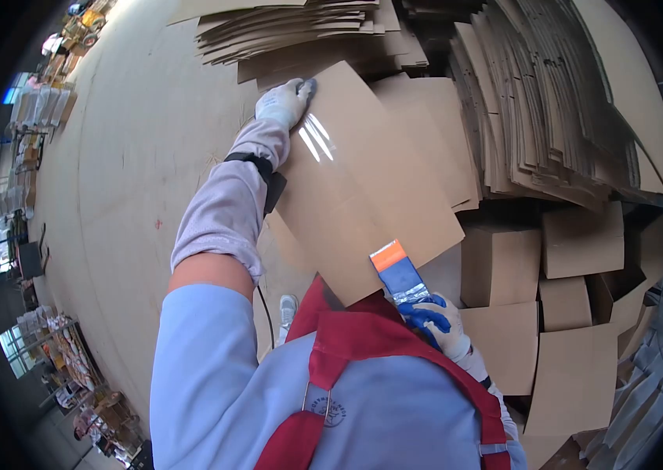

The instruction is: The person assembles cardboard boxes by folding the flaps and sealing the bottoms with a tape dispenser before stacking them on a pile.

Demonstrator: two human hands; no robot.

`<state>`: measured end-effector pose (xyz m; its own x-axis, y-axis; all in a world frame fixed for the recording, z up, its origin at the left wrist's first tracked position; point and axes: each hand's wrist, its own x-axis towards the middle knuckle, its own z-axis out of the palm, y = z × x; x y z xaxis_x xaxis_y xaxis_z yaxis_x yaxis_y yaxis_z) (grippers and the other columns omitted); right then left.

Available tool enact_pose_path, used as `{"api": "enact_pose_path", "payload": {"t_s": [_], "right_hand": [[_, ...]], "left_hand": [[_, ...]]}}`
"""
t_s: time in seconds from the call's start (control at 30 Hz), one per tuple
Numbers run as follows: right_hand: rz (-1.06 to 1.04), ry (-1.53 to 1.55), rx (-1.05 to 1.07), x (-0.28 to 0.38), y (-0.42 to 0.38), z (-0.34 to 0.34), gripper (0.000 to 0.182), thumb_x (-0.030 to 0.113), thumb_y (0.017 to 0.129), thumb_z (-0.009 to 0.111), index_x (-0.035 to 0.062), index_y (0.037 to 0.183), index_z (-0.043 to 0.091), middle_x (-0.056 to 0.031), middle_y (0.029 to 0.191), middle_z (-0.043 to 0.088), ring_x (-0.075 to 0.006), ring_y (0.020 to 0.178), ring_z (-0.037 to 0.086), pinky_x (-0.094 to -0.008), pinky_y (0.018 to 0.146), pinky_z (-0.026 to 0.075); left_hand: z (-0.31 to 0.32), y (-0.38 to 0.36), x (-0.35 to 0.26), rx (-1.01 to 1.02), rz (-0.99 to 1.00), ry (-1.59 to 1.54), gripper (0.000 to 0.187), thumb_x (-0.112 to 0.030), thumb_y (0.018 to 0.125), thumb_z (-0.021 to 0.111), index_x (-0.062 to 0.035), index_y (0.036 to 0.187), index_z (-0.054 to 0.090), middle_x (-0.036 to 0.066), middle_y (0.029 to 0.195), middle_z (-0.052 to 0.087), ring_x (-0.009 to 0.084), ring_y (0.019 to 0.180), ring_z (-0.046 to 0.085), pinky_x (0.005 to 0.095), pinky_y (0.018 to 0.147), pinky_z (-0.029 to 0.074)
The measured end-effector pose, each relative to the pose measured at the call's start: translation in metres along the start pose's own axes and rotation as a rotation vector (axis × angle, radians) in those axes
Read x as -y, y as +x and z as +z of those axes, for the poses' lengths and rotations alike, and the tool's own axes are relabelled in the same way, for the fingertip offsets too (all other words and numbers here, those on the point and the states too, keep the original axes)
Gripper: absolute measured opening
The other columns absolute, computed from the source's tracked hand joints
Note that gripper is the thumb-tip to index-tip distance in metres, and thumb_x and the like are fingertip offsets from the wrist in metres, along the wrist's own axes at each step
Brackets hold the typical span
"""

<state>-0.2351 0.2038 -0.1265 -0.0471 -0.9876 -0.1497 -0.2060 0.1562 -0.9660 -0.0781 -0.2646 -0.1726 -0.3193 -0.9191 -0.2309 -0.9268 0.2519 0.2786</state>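
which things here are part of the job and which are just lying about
Seemingly part of the job:
- cardboard sheet, left hand at its edge
- blue-and-orange item, held in right hand

Apparently just lying about, untouched:
- cardboard stack on the right
- boxes below that stack

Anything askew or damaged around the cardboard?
Mostly untidiness: the right-hand stack has ragged, uneven edges, and the boxes below it in view sit at mixed angles. Bright streaks on the front sheet look like glare, not tears. No spill visible.
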Motion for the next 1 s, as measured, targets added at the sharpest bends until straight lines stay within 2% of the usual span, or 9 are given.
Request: {"api": "enact_pose_path", "payload": {"t_s": [0.1, 0.23, 0.37, 0.43, 0.63, 0.7, 0.87, 0.93, 1.0], "right_hand": [[-0.007, -0.118, -0.102, 0.001, -0.001, 0.008, 0.030, 0.026, 0.081, 0.057, 0.0083, 0.102, 0.069, -0.0152, 0.094, 0.067, -0.0338, 0.082, 0.062, -0.0411, 0.074, 0.051], [-0.006, -0.100, -0.073, 0.013, 0.001, 0.005, 0.029, 0.024, 0.081, 0.056, 0.0088, 0.102, 0.069, -0.0132, 0.099, 0.068, -0.0349, 0.081, 0.061, -0.0424, 0.077, 0.050], [-0.007, -0.086, -0.092, 0.012, 0.001, 0.006, 0.027, 0.021, 0.081, 0.056, 0.0087, 0.102, 0.069, -0.0119, 0.101, 0.069, -0.0342, 0.081, 0.060, -0.0413, 0.077, 0.050], [0.025, -0.020, -0.045, 0.023, 0.005, 0.003, 0.027, 0.016, 0.081, 0.056, 0.0088, 0.103, 0.069, -0.0124, 0.101, 0.068, -0.0337, 0.083, 0.059, -0.0412, 0.078, 0.050], [-0.058, 0.007, -0.122, 0.009, 0.001, 0.006, 0.028, 0.014, 0.080, 0.057, 0.0092, 0.105, 0.068, -0.0124, 0.100, 0.068, -0.0345, 0.086, 0.059, -0.0421, 0.078, 0.049], [0.029, 0.119, -0.099, -0.010, -0.028, 0.001, 0.028, 0.014, 0.080, 0.057, 0.0094, 0.105, 0.068, -0.0129, 0.100, 0.067, -0.0343, 0.088, 0.060, -0.0422, 0.078, 0.049], [-0.152, -0.277, -0.084, -0.034, -0.141, -0.021, 0.027, 0.007, 0.077, 0.060, 0.0100, 0.103, 0.069, -0.0146, 0.105, 0.065, -0.0338, 0.096, 0.061, -0.0415, 0.085, 0.048], [0.294, -0.171, -0.055, -0.038, -0.166, -0.015, 0.026, 0.007, 0.078, 0.061, 0.0118, 0.102, 0.069, -0.0131, 0.104, 0.065, -0.0335, 0.098, 0.061, -0.0409, 0.087, 0.048], [0.251, -0.178, -0.130, -0.056, -0.148, 0.000, 0.027, 0.007, 0.078, 0.062, 0.0129, 0.103, 0.070, -0.0134, 0.104, 0.065, -0.0332, 0.098, 0.061, -0.0411, 0.087, 0.048]], "left_hand": [[-0.003, -0.007, -0.007, 0.040, -0.060, 0.042, 0.059, -0.055, 0.096, 0.035, -0.0185, 0.140, 0.045, 0.013, 0.136, 0.053, 0.0298, 0.125, 0.050, 0.0431, 0.105, 0.037], [0.035, -0.024, -0.011, -0.390, 0.144, 0.221, 0.063, -0.054, 0.094, 0.039, -0.0188, 0.146, 0.034, 0.013, 0.150, 0.037, 0.0334, 0.140, 0.030, 0.0526, 0.114, 0.017], [0.068, -0.134, -0.055, -0.293, 0.452, 0.202, 0.077, -0.057, 0.088, 0.051, -0.0176, 0.150, 0.027, 0.023, 0.154, 0.024, 0.0428, 0.143, 0.017, 0.0590, 0.114, 0.005], [0.071, -0.173, -0.075, -0.186, 0.537, 0.212, 0.077, -0.057, 0.087, 0.052, -0.0167, 0.149, 0.030, 0.024, 0.153, 0.024, 0.0435, 0.143, 0.015, 0.0595, 0.114, 0.004], [0.071, -0.170, -0.079, -0.226, 0.519, 0.245, 0.073, -0.055, 0.089, 0.050, -0.0176, 0.149, 0.031, 0.023, 0.154, 0.023, 0.0425, 0.144, 0.014, 0.0571, 0.115, 0.003], [0.071, -0.171, -0.081, -0.200, 0.510, 0.278, 0.072, -0.054, 0.090, 0.049, -0.0181, 0.149, 0.031, 0.022, 0.155, 0.021, 0.0418, 0.144, 0.014, 0.0564, 0.115, 0.004], [0.077, -0.168, -0.084, -0.223, 0.502, 0.306, 0.071, -0.054, 0.090, 0.049, -0.0181, 0.149, 0.030, 0.022, 0.155, 0.021, 0.0405, 0.144, 0.014, 0.0552, 0.115, 0.004], [0.078, -0.171, -0.082, -0.214, 0.512, 0.308, 0.072, -0.053, 0.090, 0.050, -0.0179, 0.149, 0.030, 0.022, 0.155, 0.021, 0.0403, 0.144, 0.014, 0.0551, 0.115, 0.004], [0.078, -0.169, -0.082, -0.217, 0.500, 0.295, 0.072, -0.054, 0.091, 0.046, -0.0172, 0.150, 0.029, 0.022, 0.155, 0.020, 0.0399, 0.145, 0.012, 0.0547, 0.116, 0.000]]}}
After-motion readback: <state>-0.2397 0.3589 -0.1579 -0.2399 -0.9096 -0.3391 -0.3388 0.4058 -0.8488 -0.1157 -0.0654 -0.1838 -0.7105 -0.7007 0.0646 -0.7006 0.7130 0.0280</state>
